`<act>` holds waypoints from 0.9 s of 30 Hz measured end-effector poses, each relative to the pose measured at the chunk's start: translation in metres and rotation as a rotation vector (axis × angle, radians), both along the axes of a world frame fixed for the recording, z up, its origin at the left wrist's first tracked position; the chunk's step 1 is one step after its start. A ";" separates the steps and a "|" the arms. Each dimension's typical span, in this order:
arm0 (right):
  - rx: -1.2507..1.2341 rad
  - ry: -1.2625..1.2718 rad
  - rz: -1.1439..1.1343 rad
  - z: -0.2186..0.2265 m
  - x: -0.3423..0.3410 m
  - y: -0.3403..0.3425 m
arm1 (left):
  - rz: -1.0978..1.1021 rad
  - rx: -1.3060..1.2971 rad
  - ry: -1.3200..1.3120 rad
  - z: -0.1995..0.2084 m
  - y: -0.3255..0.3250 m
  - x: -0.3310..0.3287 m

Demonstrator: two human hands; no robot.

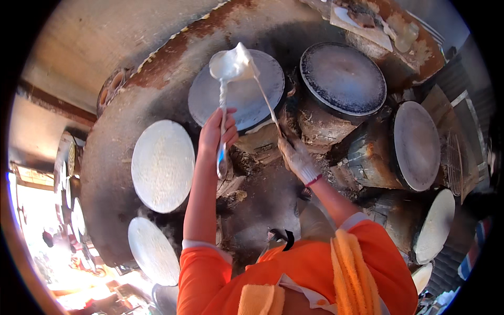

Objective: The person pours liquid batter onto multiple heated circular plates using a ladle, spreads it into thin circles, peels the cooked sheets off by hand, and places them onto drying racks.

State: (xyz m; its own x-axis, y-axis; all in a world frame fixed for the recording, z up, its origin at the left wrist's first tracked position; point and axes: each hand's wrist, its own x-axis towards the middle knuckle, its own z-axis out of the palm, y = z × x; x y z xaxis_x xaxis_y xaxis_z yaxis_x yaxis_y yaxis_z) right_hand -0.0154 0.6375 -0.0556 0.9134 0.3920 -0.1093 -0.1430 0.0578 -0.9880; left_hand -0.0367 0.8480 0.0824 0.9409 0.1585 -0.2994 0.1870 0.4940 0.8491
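Note:
My bare left hand [216, 132] is closed around the handle of a ladle [222, 92]; the handle's lower end sticks out below my fist. White batter [231, 64] coats the ladle's bowl. In my right hand [298, 157], which wears a pale, stained glove, is a thin stick-like tool [269, 105]. Its far end meets the batter at the bowl, so that end's shape is hidden. Both tools are above a round grey griddle [252, 107], whose surface shows around them.
Dark-rimmed griddles stand at the upper right [344, 79] and right [416, 146]. White layers cover the round plates at left [163, 167], lower left [153, 251] and lower right [434, 227]. A curved brown wall [113, 173] borders the left. Odds and ends lie on a ledge [367, 31].

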 end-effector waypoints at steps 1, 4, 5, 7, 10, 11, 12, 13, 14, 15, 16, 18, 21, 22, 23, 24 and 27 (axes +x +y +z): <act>-0.027 0.008 -0.034 0.006 0.016 0.006 | 0.058 -0.015 0.012 -0.013 -0.003 0.030; -0.242 -0.133 -0.100 0.010 0.062 0.026 | -0.003 0.782 -0.065 -0.060 0.015 0.085; -0.303 -0.196 -0.118 0.010 0.076 0.033 | 0.024 1.220 -0.123 -0.084 0.028 0.097; -0.621 -0.516 -0.170 0.037 0.093 0.038 | -0.052 1.779 -0.083 -0.098 0.033 0.112; -0.814 -0.339 -0.105 0.044 0.116 0.058 | -0.294 2.073 0.127 -0.077 0.024 0.127; -0.894 -0.336 -0.107 0.049 0.117 0.065 | -0.344 2.113 0.158 -0.074 0.031 0.134; -0.833 -0.403 -0.107 0.052 0.111 0.068 | -0.423 2.145 0.199 -0.077 0.040 0.133; -0.822 -0.307 -0.016 0.055 0.092 0.057 | -0.432 2.145 0.187 -0.084 0.047 0.129; -0.821 -0.250 0.080 0.081 0.073 0.044 | -0.391 2.130 0.173 -0.088 0.059 0.132; -0.817 -0.258 0.029 0.071 0.053 0.027 | -0.360 2.106 0.172 -0.095 0.072 0.129; -0.804 -0.280 -0.016 0.062 0.030 0.009 | -0.413 2.090 0.163 -0.100 0.074 0.123; -0.859 -0.090 -0.338 0.042 0.015 0.008 | -0.279 2.135 0.032 -0.088 0.069 0.135; -0.902 -0.172 -0.286 0.050 0.028 0.035 | -0.216 2.120 -0.005 -0.096 0.064 0.141; -0.829 -0.267 -0.339 0.024 0.033 0.041 | -0.235 2.092 0.029 -0.092 0.068 0.143; -0.675 -0.322 -0.452 -0.001 0.039 0.044 | -0.276 2.032 0.052 -0.083 0.066 0.145; -0.641 -0.384 -0.510 -0.010 0.044 0.043 | -0.315 1.969 0.076 -0.076 0.066 0.146; -0.862 -0.359 -0.459 0.005 0.053 0.053 | -0.181 2.075 -0.038 -0.124 0.103 0.156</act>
